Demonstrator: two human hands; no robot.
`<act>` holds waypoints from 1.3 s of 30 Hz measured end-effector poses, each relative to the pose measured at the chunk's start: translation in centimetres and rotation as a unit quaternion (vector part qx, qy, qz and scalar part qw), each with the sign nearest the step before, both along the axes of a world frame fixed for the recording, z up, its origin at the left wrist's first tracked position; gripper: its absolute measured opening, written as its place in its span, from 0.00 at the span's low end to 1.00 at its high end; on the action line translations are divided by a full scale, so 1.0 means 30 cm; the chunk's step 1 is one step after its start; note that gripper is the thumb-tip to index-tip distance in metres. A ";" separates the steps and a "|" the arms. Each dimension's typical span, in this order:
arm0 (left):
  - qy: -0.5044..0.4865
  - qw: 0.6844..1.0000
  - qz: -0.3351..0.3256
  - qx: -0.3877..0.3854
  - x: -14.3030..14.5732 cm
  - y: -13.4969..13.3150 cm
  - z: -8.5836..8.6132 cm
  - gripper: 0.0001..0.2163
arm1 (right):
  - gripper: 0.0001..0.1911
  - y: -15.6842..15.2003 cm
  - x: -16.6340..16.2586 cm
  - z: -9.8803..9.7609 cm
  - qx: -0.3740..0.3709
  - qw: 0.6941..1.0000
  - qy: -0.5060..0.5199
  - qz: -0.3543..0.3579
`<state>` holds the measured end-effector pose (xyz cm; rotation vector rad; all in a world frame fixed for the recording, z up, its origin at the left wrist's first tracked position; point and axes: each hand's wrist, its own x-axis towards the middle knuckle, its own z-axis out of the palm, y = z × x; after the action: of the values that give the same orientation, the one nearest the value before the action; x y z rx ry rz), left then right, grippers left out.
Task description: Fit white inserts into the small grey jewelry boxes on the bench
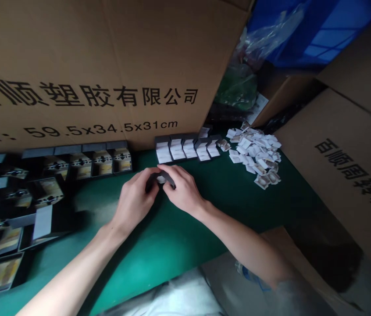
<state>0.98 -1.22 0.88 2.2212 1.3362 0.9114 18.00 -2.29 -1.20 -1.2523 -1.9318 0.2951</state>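
We hold a small dark box with both of our hands, just above or on the green table; we cannot tell if it touches the top. Our left hand grips its left side, and our right hand grips its right side. So the box sits right between our two hands, under our bent fingers and near our thumbs. Our pointing fingers come close together at its far edge. In the middle of the box, in the gap between our hands, we can see a bit of a white piece. Our hands hide most of the rest.

Behind our hands, we see a row of dark boxes with white insides, near a big cardboard box. To the right of that row lies a heap of white pieces. On the left, we see many open dark boxes with yellowish insides.
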 end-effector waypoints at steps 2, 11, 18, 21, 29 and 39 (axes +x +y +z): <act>-0.001 1.000 -0.003 0.005 0.001 0.001 -0.005 0.15 | 0.27 0.002 -0.001 -0.002 -0.002 1.000 -0.004 -0.003; 0.008 1.000 -0.002 0.012 0.003 0.002 -0.012 0.17 | 0.28 0.002 -0.001 -0.007 -0.010 1.000 0.004 0.001; 0.021 0.999 0.012 0.024 -0.003 0.001 -0.022 0.19 | 0.28 -0.003 -0.001 -0.005 -0.012 1.000 -0.008 -0.013; 0.020 0.999 0.011 0.023 -0.004 0.004 -0.026 0.20 | 0.28 -0.001 0.000 -0.004 -0.008 1.000 -0.008 -0.022; 0.025 0.999 0.015 0.014 -0.007 0.007 -0.032 0.25 | 0.25 0.009 0.007 -0.001 0.009 0.999 -0.009 -0.033; 0.014 0.999 0.033 -0.011 -0.004 0.006 -0.024 0.23 | 0.24 -0.002 0.005 0.004 0.008 0.999 -0.010 -0.038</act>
<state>0.87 -1.04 0.15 2.1936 1.4332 0.8862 18.14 -2.34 -1.07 -1.3199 -1.8947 0.2280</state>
